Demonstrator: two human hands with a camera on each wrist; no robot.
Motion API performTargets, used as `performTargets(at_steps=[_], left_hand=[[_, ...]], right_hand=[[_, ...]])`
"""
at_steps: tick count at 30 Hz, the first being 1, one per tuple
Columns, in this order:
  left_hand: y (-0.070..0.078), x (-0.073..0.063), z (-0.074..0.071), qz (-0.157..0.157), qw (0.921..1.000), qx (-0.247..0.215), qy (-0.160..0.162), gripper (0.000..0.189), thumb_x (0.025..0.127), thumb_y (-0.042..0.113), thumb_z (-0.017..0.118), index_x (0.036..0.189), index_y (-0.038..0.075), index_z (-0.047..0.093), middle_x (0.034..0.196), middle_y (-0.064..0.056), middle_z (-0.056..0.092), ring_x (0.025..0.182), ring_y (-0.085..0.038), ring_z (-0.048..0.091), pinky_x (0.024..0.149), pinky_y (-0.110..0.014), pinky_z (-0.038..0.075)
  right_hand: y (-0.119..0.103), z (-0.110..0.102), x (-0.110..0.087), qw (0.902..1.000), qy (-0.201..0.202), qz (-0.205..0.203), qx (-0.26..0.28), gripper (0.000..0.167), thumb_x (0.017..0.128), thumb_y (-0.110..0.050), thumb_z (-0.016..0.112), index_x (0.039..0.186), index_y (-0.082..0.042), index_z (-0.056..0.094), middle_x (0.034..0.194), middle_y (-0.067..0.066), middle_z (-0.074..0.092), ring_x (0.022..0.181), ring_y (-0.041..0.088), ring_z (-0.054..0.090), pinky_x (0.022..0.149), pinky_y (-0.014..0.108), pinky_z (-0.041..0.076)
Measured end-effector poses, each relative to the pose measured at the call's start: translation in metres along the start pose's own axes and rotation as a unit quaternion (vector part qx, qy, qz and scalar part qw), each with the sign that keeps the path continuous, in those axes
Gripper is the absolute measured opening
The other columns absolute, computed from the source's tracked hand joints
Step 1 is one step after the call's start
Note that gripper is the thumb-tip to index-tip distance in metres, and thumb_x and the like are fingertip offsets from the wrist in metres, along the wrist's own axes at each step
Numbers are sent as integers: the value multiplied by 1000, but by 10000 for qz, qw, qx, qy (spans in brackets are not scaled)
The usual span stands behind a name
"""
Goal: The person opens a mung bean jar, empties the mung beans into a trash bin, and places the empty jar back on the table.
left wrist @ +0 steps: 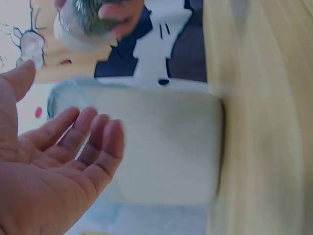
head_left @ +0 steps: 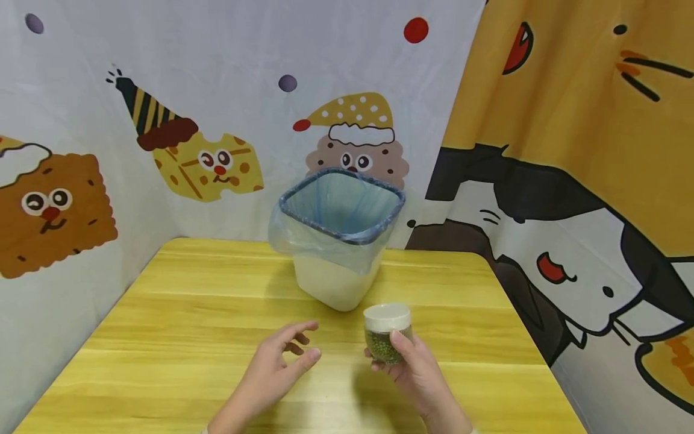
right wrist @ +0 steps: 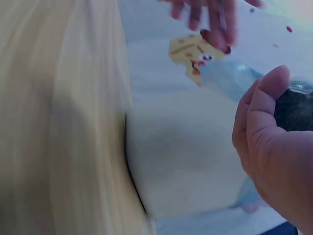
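We've got the small clear jar w/ white screw lid & green beans inside (head_left: 387, 333) held upright in our right hand (head_left: 417, 371), fingers (head_left: 400, 341) curled round it, just above the yellow wooden worktop (head_left: 179, 337) in front of the white bin w/ blue liner (head_left: 338, 238), left hand (head_left: 276, 361) loose & spread beside it, so prob. mid-opening, next needing a lid grip & twist; no readable labels.

No legible text, labels or numbers.
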State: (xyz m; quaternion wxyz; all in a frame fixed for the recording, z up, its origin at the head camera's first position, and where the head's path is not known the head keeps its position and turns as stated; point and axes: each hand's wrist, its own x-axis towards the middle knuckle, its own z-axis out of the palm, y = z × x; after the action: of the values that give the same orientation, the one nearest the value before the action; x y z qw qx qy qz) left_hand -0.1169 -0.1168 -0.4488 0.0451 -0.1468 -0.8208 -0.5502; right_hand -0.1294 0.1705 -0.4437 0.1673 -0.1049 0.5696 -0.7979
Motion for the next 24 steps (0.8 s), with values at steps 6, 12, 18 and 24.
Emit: performTargets(at_steps=[6,12,18,24], left_hand=[[15,9,13,887,9951,-434,48,48,100,22,77,146,18,63,126,0,68,89,-13,55,66,-24,50],[21,16,25,1529,9849,-794,-165,48,101,20,76,148,16,62,130,-5,71,88,-11,49,76,-28,46],[25,18,28,1379,9800,-1243,-719,44,104,27,72,147,18,64,118,-4,68,95,-15,53,78,-30,48],[28,24,26,1089,9678,-1714,-1488,47,107,31,68,152,20,60,141,-8,69,120,-14,66,99,-28,55]], right_hand=[[11,16,-5,9957,-895,109,194,42,117,-32,36,152,-9,43,133,6,62,110,14,70,89,26,63],[20,26,-7,9809,-1809,45,716,44,116,-32,36,154,-11,44,129,2,68,107,11,69,86,24,61],[25,32,-8,9609,-2488,-194,1201,47,117,-37,30,155,-13,43,126,-1,70,99,9,68,79,20,57],[29,35,-9,9509,-2718,-98,1478,48,115,-46,29,149,-17,46,120,-4,73,97,5,68,78,16,55]])
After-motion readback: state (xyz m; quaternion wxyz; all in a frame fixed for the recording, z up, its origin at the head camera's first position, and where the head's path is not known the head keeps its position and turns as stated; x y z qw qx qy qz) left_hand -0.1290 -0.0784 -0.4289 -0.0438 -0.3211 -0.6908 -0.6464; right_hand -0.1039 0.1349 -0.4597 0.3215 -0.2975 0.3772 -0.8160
